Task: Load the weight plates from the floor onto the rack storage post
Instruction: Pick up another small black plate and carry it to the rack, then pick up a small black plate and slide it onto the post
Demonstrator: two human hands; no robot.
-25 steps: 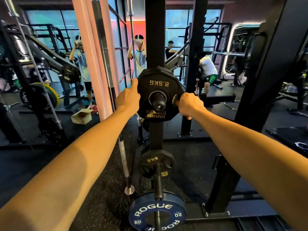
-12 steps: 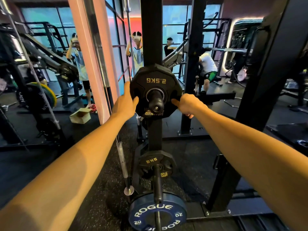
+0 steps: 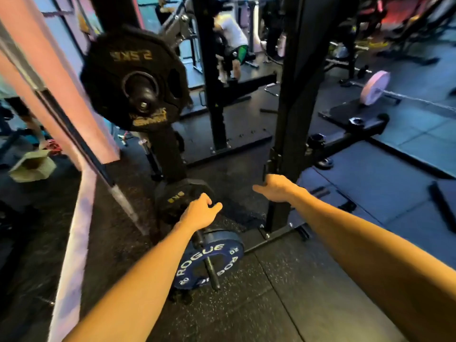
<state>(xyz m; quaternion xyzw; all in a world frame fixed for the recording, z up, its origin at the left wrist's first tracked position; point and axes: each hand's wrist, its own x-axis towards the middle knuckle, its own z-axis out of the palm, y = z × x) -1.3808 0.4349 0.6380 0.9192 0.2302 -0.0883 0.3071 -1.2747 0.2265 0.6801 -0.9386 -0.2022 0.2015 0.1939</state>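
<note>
Above both hands a black, many-sided weight plate (image 3: 134,77) with yellow lettering hangs on the rack post (image 3: 143,99), while the left hand (image 3: 198,213) and right hand (image 3: 276,187) hang loose, apart, holding nothing.

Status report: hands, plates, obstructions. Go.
Left hand loosely curled, empty, in front of 5 kg plate. Right hand open, empty. 2.5 kg plate on top post. No obstruction visible.

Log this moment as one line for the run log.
2.5kg plate: on top post | left hand: empty, at 5kg plate | right hand: open, empty
</note>
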